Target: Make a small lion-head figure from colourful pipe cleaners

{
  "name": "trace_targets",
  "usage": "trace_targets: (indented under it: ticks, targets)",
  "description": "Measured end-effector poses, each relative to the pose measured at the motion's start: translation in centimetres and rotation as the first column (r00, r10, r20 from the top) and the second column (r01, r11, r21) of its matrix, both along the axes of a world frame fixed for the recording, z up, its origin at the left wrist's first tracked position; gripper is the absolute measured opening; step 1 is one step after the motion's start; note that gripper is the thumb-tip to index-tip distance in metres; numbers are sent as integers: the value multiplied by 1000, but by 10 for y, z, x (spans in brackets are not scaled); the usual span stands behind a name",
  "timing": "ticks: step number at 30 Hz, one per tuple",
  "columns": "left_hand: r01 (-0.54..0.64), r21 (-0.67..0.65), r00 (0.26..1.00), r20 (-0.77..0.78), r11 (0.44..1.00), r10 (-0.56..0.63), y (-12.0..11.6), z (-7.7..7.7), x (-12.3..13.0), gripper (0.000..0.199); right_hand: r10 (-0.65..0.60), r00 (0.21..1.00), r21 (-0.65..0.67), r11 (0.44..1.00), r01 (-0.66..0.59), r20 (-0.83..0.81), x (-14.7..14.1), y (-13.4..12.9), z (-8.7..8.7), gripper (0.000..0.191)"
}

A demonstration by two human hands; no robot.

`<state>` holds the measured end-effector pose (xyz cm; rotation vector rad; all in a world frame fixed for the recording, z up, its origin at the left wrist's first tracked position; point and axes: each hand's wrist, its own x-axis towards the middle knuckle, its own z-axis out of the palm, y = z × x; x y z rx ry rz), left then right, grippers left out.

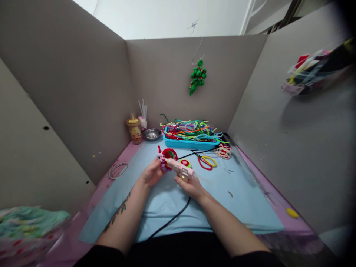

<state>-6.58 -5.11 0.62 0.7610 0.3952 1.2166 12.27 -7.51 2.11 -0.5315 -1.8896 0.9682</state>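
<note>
My left hand (152, 172) is closed around a small round craft piece (170, 152) of red fuzzy stems with a pink and purple beaded-looking edge. Its inside shows some green. In my right hand (192, 187) is a pale pink hot glue gun (180, 168), with a clear glue stick poking out of its back. The gun's nozzle points left into the craft piece; whether it touches cannot be made out. Just behind the gun lies a round red and green piece (185, 162), partly covered by it.
Behind my hands stands a blue tray (191, 144) heaped with coloured pipe cleaners. Scissors (206, 161) with red and yellow handles lie right of the gun. A metal bowl (151, 134), a jar (135, 131) and a white cable loop (118, 171) are at left. A black cord (174, 218) crosses the blue sheet.
</note>
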Motion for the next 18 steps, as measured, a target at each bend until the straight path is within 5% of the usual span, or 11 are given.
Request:
trace_targets:
  ticks: [11, 18]
  targets:
    - [1, -1, 999, 45, 1000, -1, 0, 3, 1, 27, -24, 999, 26, 999, 22, 48, 0, 1, -2, 44]
    - [-13, -53, 998, 55, 999, 16, 0, 5, 0, 39, -8, 999, 22, 1000, 7, 46, -1, -1, 1, 45]
